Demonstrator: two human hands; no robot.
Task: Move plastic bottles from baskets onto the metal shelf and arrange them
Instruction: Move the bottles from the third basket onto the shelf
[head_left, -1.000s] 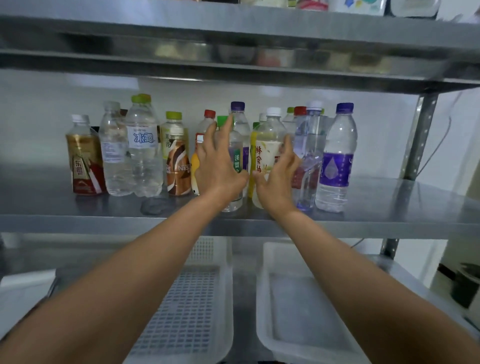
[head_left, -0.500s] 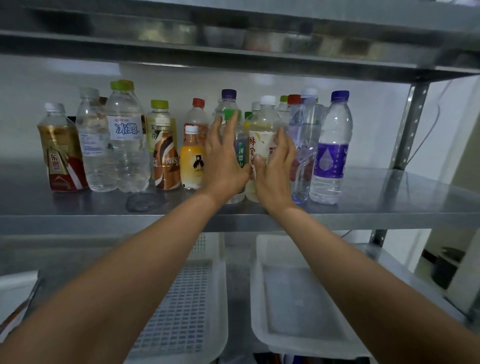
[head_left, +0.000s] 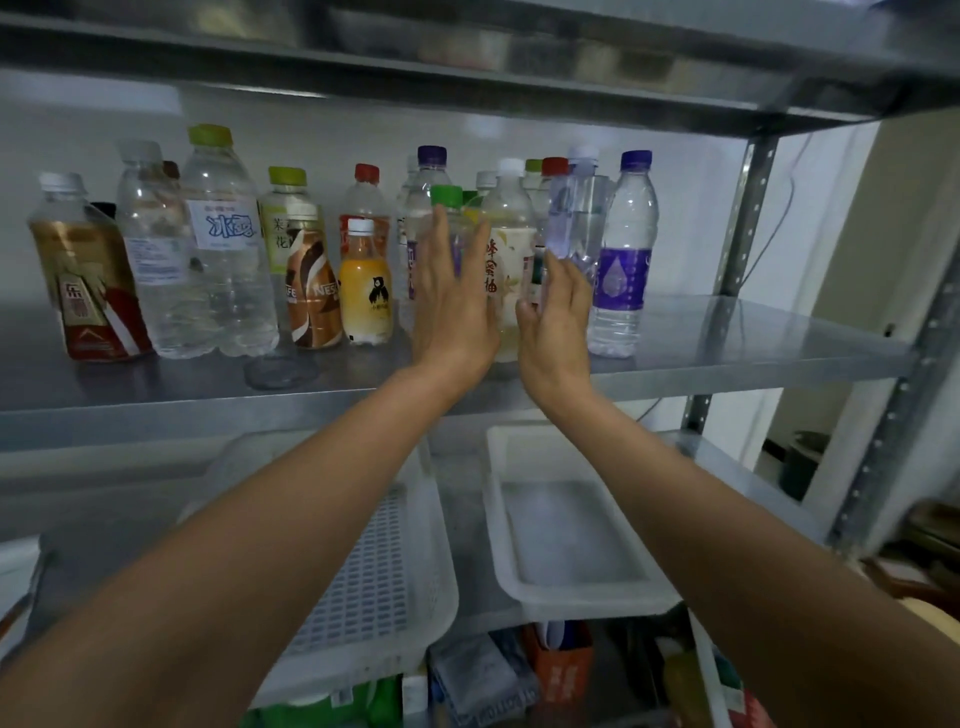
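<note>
Several plastic bottles stand in a cluster on the metal shelf (head_left: 727, 343). My left hand (head_left: 453, 306) is flat with straight fingers against a clear green-capped bottle (head_left: 448, 208). My right hand (head_left: 558, 312) has relaxed, slightly bent fingers at the right side of a pale yellow-labelled bottle (head_left: 506, 249) that stands between both hands. To the right stand a tall clear bottle (head_left: 579, 218) and a purple-labelled water bottle (head_left: 623, 260). To the left are a small orange bear bottle (head_left: 363, 283) and a brown coffee bottle (head_left: 310, 291).
Two white baskets sit on the lower shelf, a slotted one (head_left: 374, 582) on the left and a smooth one (head_left: 571, 545) on the right, with nothing inside. A perforated upright post (head_left: 737, 228) stands at the right. Packaged goods lie below the baskets.
Both hands have stayed around the middle bottles, and my right hand has shifted slightly right, off the yellow label. The view has tilted down and the bottle row looks closer.
</note>
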